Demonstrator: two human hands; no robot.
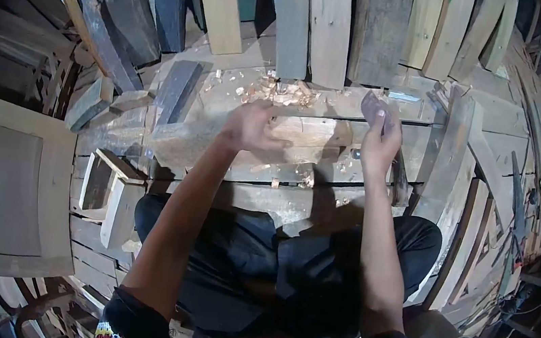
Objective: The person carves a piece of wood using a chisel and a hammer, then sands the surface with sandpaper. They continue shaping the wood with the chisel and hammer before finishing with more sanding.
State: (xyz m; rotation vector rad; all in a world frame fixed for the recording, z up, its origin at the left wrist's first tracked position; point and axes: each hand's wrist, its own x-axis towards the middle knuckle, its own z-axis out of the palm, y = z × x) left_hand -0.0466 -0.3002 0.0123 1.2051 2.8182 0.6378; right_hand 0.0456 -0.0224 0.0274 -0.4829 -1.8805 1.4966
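A pale, freshly worked wood block (313,128) lies across the plank floor in front of my crossed legs. At its left end is my left hand (250,127), fingers spread and thumb stretched along the near side, not closed round the wood. Beyond the block's right end, my right hand (381,142) is raised, pinching a thin, creased purplish-brown sheet (376,106) that looks like sandpaper. Part of the sheet is hidden behind the thumb and fingers. Curled wood shavings (287,92) are heaped just past the block, and smaller curls lie on its near side.
Several upright boards (330,26) line the far side. A dark short plank (180,89) lies at left, above a small wooden frame (110,192). A panelled wooden door (18,190) stands further left. Long boards (446,158) and stacked timber crowd the right.
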